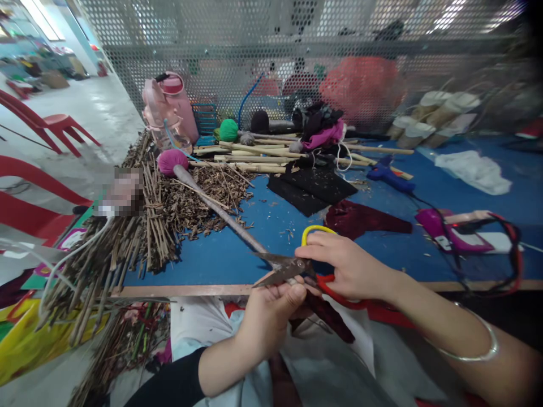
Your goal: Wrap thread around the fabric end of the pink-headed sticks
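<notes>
My right hand (350, 263) grips scissors (282, 272) with one yellow and one red handle. Their blades are spread around the near end of a long grey wrapped stick (229, 220), just above my left hand (271, 311). My left fingers are closed around that near end, with the thumb on top. A strip of dark red cloth (331, 316) hangs below both hands; how it joins the stick is hidden. At the stick's far end sits a pink ball (167, 163). Another piece of dark red velvety cloth (360, 219) lies beyond my right hand.
Bundles of dry twigs (155, 226) and loose dry leaves (195, 198) cover the table's left. Behind lie bamboo sticks (254, 160), black cloth (309, 189) and a pink bottle (182, 104). A blue glue gun (390, 176) and a purple device with cables (466, 232) are to the right.
</notes>
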{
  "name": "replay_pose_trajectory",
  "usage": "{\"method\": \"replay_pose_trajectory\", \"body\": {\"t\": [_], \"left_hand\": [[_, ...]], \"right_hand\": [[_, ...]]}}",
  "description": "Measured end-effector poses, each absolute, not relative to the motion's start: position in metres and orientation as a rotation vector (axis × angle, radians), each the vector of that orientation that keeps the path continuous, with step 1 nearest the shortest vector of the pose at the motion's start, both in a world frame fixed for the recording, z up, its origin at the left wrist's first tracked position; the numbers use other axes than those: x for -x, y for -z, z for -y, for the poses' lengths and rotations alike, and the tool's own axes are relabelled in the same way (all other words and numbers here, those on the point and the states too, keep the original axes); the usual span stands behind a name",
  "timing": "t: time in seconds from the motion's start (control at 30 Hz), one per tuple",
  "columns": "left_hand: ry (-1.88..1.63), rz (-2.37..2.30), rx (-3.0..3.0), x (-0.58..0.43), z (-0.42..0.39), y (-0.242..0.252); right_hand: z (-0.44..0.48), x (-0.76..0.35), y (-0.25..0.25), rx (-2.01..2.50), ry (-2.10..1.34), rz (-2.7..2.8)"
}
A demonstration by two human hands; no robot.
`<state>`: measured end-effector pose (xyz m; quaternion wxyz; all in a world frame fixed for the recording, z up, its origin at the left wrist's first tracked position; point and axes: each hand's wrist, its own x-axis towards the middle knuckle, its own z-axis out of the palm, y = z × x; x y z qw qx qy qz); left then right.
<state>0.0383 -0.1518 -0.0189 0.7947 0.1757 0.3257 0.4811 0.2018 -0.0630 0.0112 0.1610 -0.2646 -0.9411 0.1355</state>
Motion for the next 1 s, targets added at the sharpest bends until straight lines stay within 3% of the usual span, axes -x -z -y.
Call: {"method": "replay_pose_trajectory", "body": {"t": [0.33,0.5,0.63,0.8,1.0], "left_hand": [[-1.045,-0.705,-0.398,-0.04,0.149,0.018],[-1.051,-0.714,-0.336,-0.04,0.149,0.021],[-1.039,-0.725,-0.3,-0.038,0.149,0.019],[-1.037,-0.733,-0.311,-0.036,0.149,0.015],[-1.057,-0.698,-0.307,-0.037,0.15,0.016]], "right_hand": [[0.06,-0.211,-0.003,0.7,-0.01,2.691],[0.069,-0.208,-0.002,0.778,-0.134,2.693],[0.068,-0.214,-0.007,1.324,-0.35,2.392],[0.024,-0.282,-0.006,2.17,-0.103,2.021],[0.0,-0.321,-0.004,2.181,0.058,2.152]]}}
